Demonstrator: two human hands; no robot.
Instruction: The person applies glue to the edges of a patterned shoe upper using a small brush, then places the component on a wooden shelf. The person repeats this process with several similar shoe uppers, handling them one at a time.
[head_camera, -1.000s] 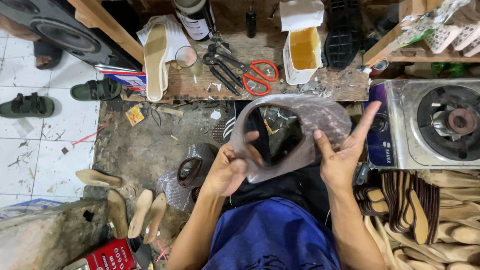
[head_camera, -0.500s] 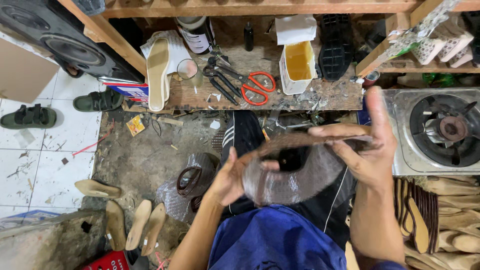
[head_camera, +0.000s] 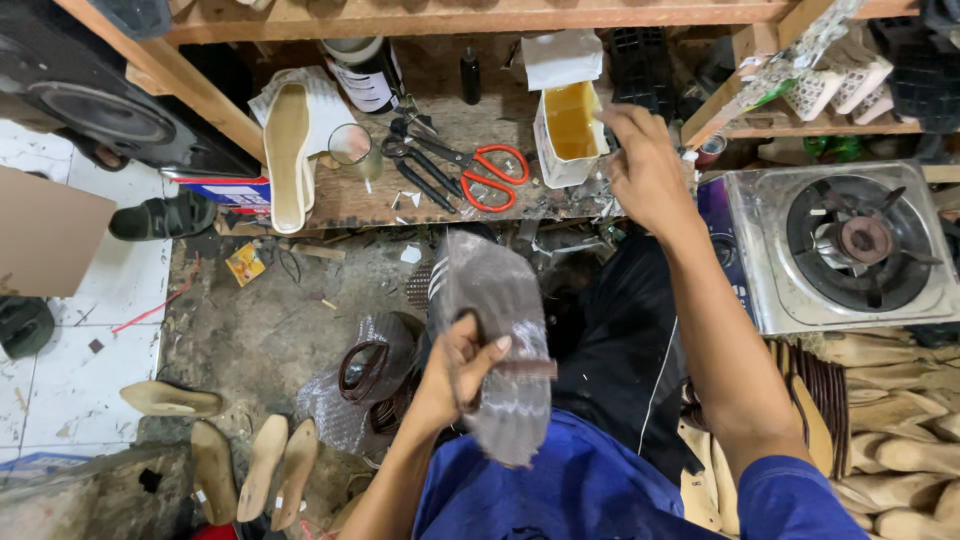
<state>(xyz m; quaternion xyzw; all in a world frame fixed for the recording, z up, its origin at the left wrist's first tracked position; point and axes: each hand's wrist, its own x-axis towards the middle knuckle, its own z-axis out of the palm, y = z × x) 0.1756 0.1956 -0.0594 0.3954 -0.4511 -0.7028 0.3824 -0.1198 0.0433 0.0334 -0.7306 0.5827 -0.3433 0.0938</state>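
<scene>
My left hand (head_camera: 458, 370) grips a grey, scale-patterned shoe upper on its form (head_camera: 495, 335), held sole side up over my lap. My right hand (head_camera: 640, 165) reaches forward to the low wooden bench (head_camera: 400, 205), its fingers at the edge of a white open container of yellow glue (head_camera: 566, 125). Red-handled scissors (head_camera: 490, 170) and dark pliers (head_camera: 415, 165) lie on the bench just left of that container.
A single-burner gas stove (head_camera: 850, 245) stands at the right. A tan insole (head_camera: 287, 155), a small glass (head_camera: 352, 148) and a dark bottle (head_camera: 365, 70) sit on the bench. Wooden shoe soles (head_camera: 240, 465) lie on the floor; more pile at the right (head_camera: 900, 440). A black speaker (head_camera: 90, 100) is at upper left.
My right hand let go of the shoe upper and moved forward to the glue container. The left hand now holds the upper alone, turned lengthwise.
</scene>
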